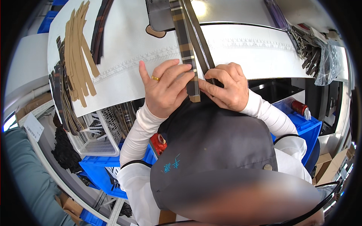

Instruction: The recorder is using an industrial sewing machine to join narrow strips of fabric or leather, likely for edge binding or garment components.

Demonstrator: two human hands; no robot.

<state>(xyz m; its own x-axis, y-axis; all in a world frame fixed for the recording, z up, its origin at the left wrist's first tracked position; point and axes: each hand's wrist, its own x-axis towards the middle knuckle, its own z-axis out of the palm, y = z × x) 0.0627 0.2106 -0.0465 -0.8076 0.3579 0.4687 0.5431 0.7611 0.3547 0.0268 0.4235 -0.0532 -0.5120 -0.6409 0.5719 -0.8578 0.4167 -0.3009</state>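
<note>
A long plaid strip (180,26) with a tan end and a dark zipper tape (200,45) with metal teeth lie side by side, running back over the white board (249,56) with printed scales. My left hand (164,88), a gold ring on one finger, has its fingertips closed on the strip's near part, little finger raised. Curled over the zipper tape is my right hand (226,86), its index fingertip reaching the plaid strip's edge. The lower ends of both pieces are partly covered by my fingers.
Tan strips (75,52) and dark strips (102,22) lie at left; a metal machine plate (160,13) sits behind. Right are dark strips (309,56) and a plastic bag (328,60). Below are a white basket (90,141) and blue bins (313,132).
</note>
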